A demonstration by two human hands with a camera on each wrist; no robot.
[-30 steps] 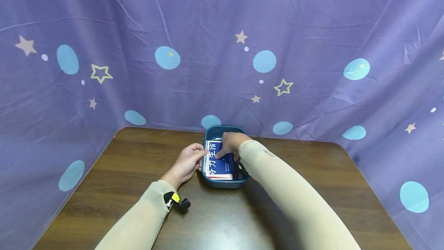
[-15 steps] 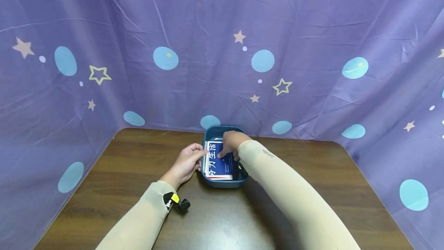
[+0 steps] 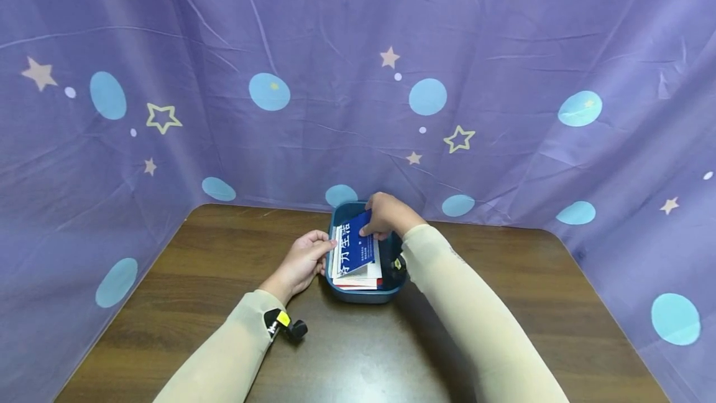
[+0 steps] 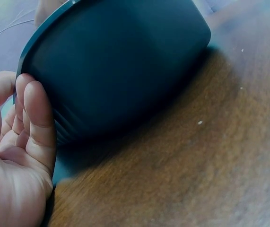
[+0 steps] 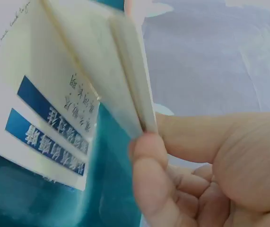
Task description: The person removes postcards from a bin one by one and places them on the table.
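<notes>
My left hand (image 3: 299, 265) grips the left rim of a dark teal plastic bin (image 3: 363, 297), thumb over the edge and fingers against the outer wall (image 4: 116, 66). At the bin's far right, my right hand (image 3: 390, 215) pinches a blue-covered booklet (image 3: 356, 250) with white Chinese characters between thumb and forefinger. That booklet is tilted, its right side raised off the stack. Under it lie white-covered books (image 3: 366, 280), stacked in the bin. One white cover (image 5: 30, 113) with blue title bars shows in the right wrist view. The stack's lower layers are mostly hidden.
The bin stands on a brown wooden table (image 3: 235, 254), close to its back edge. A purple curtain (image 3: 335, 142) with stars and dots hangs behind and at both sides. A small black camera (image 3: 293, 328) is strapped to the left wrist.
My right hand has risen and shifted right, lifting the right side of the blue booklet, which lay flat before. White covers beneath now show. My left hand has stayed on the rim.
</notes>
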